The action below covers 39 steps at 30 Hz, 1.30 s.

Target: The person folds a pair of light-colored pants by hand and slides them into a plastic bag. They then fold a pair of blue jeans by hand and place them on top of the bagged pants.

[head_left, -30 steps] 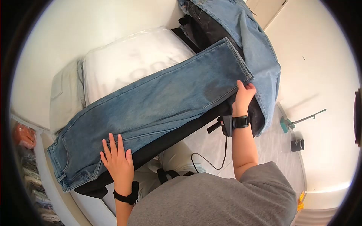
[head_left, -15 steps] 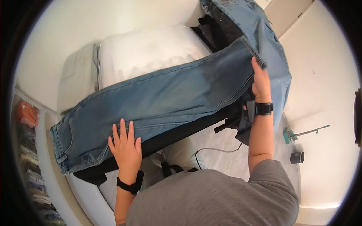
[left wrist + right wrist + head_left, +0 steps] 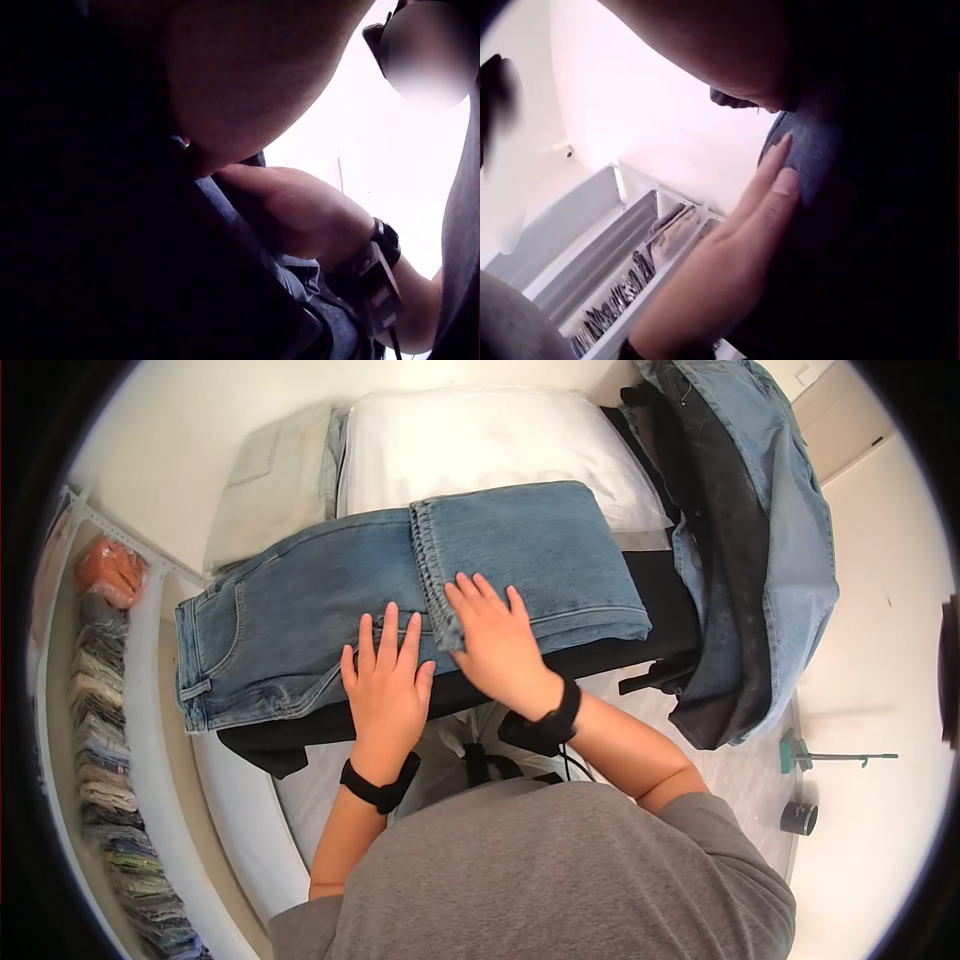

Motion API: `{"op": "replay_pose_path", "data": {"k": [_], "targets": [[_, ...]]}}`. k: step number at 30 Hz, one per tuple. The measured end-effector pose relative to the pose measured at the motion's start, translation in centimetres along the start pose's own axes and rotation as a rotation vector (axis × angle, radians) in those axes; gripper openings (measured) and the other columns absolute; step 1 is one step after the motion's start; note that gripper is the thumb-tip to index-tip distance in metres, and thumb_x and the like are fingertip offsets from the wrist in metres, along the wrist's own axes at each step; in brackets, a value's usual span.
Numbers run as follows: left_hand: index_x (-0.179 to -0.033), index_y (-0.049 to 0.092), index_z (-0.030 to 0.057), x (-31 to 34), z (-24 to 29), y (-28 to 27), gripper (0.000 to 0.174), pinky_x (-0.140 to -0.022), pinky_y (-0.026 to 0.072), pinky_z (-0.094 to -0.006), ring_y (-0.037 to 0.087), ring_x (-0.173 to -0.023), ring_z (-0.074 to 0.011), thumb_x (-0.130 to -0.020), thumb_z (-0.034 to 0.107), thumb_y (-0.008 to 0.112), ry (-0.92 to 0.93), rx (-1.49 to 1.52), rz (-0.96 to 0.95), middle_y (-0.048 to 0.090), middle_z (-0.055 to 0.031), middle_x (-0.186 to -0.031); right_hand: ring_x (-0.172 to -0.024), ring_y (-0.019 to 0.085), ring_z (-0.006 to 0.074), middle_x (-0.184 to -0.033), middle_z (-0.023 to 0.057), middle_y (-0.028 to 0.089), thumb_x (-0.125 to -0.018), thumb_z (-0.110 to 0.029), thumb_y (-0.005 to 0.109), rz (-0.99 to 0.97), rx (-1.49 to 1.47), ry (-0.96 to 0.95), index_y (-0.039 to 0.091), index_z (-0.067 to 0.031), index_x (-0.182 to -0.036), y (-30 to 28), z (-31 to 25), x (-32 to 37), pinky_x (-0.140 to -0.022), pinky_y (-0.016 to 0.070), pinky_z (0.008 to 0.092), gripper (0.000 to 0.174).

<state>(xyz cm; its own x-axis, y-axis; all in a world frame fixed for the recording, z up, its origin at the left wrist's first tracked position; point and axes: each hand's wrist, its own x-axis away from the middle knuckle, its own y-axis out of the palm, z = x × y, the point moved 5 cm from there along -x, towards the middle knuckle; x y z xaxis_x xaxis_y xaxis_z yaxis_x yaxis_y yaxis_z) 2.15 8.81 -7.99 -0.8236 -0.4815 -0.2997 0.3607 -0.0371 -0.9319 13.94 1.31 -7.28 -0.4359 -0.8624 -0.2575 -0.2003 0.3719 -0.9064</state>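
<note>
A pair of blue jeans (image 3: 280, 625) lies lengthwise across a black surface (image 3: 660, 590), waistband at the left. Its lower leg (image 3: 540, 550) is doubled back over the upper part, so the frayed hem sits near the middle. My left hand (image 3: 385, 690) rests flat on the jeans just left of that hem, fingers spread. Over the hem's near corner lies my right hand (image 3: 505, 660), its fingers extended on the folded denim and its thumb mostly hidden. The right wrist view shows the left hand (image 3: 720, 262) with straight fingers against the denim.
Behind the jeans lie a white plastic-wrapped package (image 3: 480, 445) and pale folded jeans (image 3: 270, 480). More blue and black jeans (image 3: 790, 560) hang over the right end. Shelves at the left hold bagged clothes (image 3: 105, 760). A black cup-like container (image 3: 798, 818) stands at the lower right.
My right hand has carried the hem end leftward from the far right, doubling the leg over. The left hand stays flat on the jeans, and the head view has shifted.
</note>
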Motion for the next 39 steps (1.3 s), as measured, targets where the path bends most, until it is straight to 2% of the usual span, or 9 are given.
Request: {"op": "replay_pose_path", "data": {"k": [3, 11, 16, 21, 27, 31, 34, 37, 39], "targets": [[-0.135, 0.045, 0.0130, 0.1, 0.0, 0.0, 0.049, -0.106, 0.0190, -0.0551, 0.027, -0.135, -0.0341, -0.088, 0.027, 0.052, -0.007, 0.010, 0.000, 0.032, -0.0090, -0.147, -0.131, 0.036, 0.0316, -0.137, 0.0168, 0.043, -0.069, -0.018, 0.073, 0.078, -0.181, 0.015, 0.040, -0.0020, -0.133, -1.2, 0.9, -0.4, -0.106, 0.0261, 0.0495, 0.074], [-0.138, 0.039, 0.0114, 0.0, -0.1, 0.0, 0.058, -0.106, 0.0172, -0.0548, 0.026, -0.135, -0.0327, -0.085, 0.023, 0.056, -0.039, 0.086, -0.002, 0.032, -0.0107, -0.146, -0.129, 0.038, 0.0315, -0.136, 0.0179, 0.043, -0.068, -0.025, 0.073, 0.081, 0.056, -0.090, 0.041, -0.0001, -0.132, 0.3, -1.7, 0.4, -0.105, 0.0290, 0.0472, 0.076], [-0.139, 0.039, 0.0212, -0.1, 0.7, 0.0, 0.058, -0.106, 0.0155, -0.0584, 0.026, -0.133, -0.0410, -0.084, 0.011, 0.055, -0.025, 0.030, -0.026, 0.032, -0.0155, -0.145, -0.132, 0.034, 0.0336, -0.139, 0.0194, 0.039, -0.070, -0.025, 0.074, -0.015, -0.067, -0.160, 0.037, -0.0024, -0.135, -3.8, -0.8, 2.1, -0.107, 0.0246, 0.0506, 0.078], [-0.137, 0.042, 0.0252, -0.2, 0.5, -0.2, 0.064, -0.103, 0.0198, -0.0616, 0.030, -0.130, -0.0423, -0.079, 0.007, 0.061, -0.015, 0.106, 0.003, 0.033, -0.0183, -0.143, -0.130, 0.036, 0.0351, -0.136, 0.0128, 0.044, -0.068, -0.005, 0.065, 0.038, 0.145, 0.013, 0.051, -0.0205, -0.128, -10.2, 6.8, 4.8, -0.106, 0.0251, 0.0529, 0.064], [-0.129, 0.050, 0.0218, -0.3, 0.2, -0.1, 0.052, -0.103, 0.0206, -0.0619, 0.030, -0.130, -0.0431, -0.080, 0.006, 0.056, -0.014, 0.030, -0.030, 0.033, -0.0182, -0.143, -0.133, 0.034, 0.0287, -0.140, 0.0082, 0.043, -0.081, -0.001, 0.056, -0.103, 0.054, 0.073, 0.052, -0.0226, -0.128, -8.1, 12.5, 7.8, -0.108, 0.0227, 0.0521, 0.052], [-0.129, 0.049, 0.0217, -0.3, 0.1, 0.0, 0.052, -0.101, 0.0218, -0.0643, 0.031, -0.129, -0.0442, -0.080, 0.008, 0.057, -0.003, 0.033, -0.013, 0.034, -0.0186, -0.143, -0.130, 0.038, 0.0291, -0.137, 0.0133, 0.044, -0.075, -0.011, 0.066, -0.139, 0.173, -0.009, 0.050, -0.0093, -0.128, -8.0, 7.1, 5.0, -0.106, 0.0254, 0.0519, 0.055], [-0.131, 0.048, 0.0207, -0.1, 0.1, 0.0, 0.050, -0.101, 0.0221, -0.0646, 0.031, -0.130, -0.0444, -0.082, 0.010, 0.058, 0.023, 0.062, -0.015, 0.033, -0.0190, -0.144, -0.130, 0.039, 0.0281, -0.138, 0.0139, 0.043, -0.068, -0.017, 0.075, -0.099, -0.071, -0.297, 0.044, -0.0056, -0.131, -5.2, 0.4, 2.3, -0.106, 0.0280, 0.0498, 0.071], [-0.132, 0.046, 0.0209, 0.1, -0.3, 0.1, 0.051, -0.097, 0.0242, -0.0676, 0.031, -0.128, -0.0470, -0.083, 0.011, 0.058, 0.042, 0.119, -0.007, 0.035, -0.0211, -0.141, -0.128, 0.041, 0.0297, -0.137, 0.0158, 0.043, -0.072, -0.007, 0.068, -0.033, -0.276, -0.352, 0.041, -0.0015, -0.132, -1.5, -2.2, 0.9, -0.105, 0.0327, 0.0440, 0.066], [-0.134, 0.042, 0.0128, 0.5, -0.8, -0.1, 0.053, -0.102, 0.0220, -0.0644, 0.027, -0.132, -0.0442, -0.084, 0.011, 0.059, 0.041, 0.120, -0.060, 0.029, -0.0215, -0.144, -0.126, 0.042, 0.0305, -0.136, 0.0172, 0.043, -0.072, -0.003, 0.066, 0.028, -0.305, -0.299, 0.041, -0.0005, -0.132, 0.1, -2.0, 0.8, -0.103, 0.0345, 0.0425, 0.065]]}}
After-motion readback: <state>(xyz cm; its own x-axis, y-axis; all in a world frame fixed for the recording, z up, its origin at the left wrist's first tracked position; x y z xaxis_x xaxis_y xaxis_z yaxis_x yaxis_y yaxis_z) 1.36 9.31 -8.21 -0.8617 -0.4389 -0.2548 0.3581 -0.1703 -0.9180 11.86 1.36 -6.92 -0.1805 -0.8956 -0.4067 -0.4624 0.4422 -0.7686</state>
